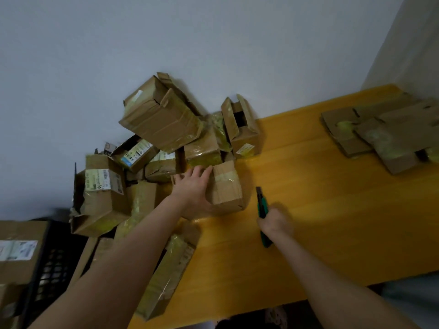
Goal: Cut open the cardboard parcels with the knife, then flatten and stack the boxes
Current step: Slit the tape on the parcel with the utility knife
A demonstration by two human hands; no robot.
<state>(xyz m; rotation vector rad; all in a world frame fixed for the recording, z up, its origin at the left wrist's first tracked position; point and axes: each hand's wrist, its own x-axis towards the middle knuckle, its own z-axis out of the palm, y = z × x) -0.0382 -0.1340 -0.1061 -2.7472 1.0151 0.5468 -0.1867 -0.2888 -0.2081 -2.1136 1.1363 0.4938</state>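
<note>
A heap of taped cardboard parcels [164, 119] is piled on the left end of the yellow table [320, 210]. At the heap's near edge stands a small taped box [226, 186]. My left hand [193, 188] lies on its left side with fingers spread over the top edge and the thumb low on the box. My right hand [275, 222] grips a green utility knife [262, 205] to the right of that box, with its dark tip pointing away from me. The knife is clear of the cardboard.
Flattened boxes [384, 134] lie stacked at the table's far right. A black crate [54, 262] and another labelled box [19, 252] sit low on the left. A long taped parcel [171, 269] hangs over the table's left near edge. A white wall stands behind.
</note>
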